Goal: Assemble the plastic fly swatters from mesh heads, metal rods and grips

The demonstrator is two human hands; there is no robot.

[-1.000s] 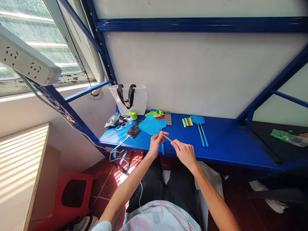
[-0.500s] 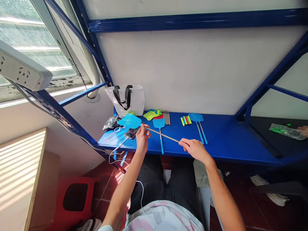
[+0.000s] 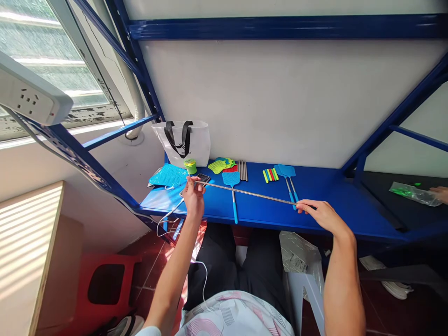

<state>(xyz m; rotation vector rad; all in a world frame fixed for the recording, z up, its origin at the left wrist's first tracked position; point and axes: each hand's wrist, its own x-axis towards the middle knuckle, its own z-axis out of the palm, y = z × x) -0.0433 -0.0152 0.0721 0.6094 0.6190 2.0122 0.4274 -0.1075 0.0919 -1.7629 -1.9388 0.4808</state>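
Note:
My left hand (image 3: 194, 195) is closed on the near end of a blue fly swatter, just below its mesh head (image 3: 168, 175). The swatter's thin metal rod (image 3: 250, 192) stretches long across the front of the table. At its other end my right hand (image 3: 313, 209) pinches the rod. Beneath the rod lies another blue swatter (image 3: 231, 178). Two more blue swatters (image 3: 289, 172) rest to the right, beside short coloured handles (image 3: 270, 175). Several metal rods (image 3: 242, 171) lie by green and yellow swatter heads (image 3: 220, 165) and a red one (image 3: 230, 169).
On the blue table (image 3: 336, 200) stand a white bag (image 3: 198, 142) and a green tub (image 3: 190, 166), with a phone (image 3: 203, 178) behind my left hand. A white cable hangs off the front edge. At the far right, another person's hand (image 3: 441, 193) touches a plastic bag (image 3: 415, 193).
My right hand has moved right and my left hand left, so the rod between them shows longer. The blue mesh head has shifted left, uncovering the green tub.

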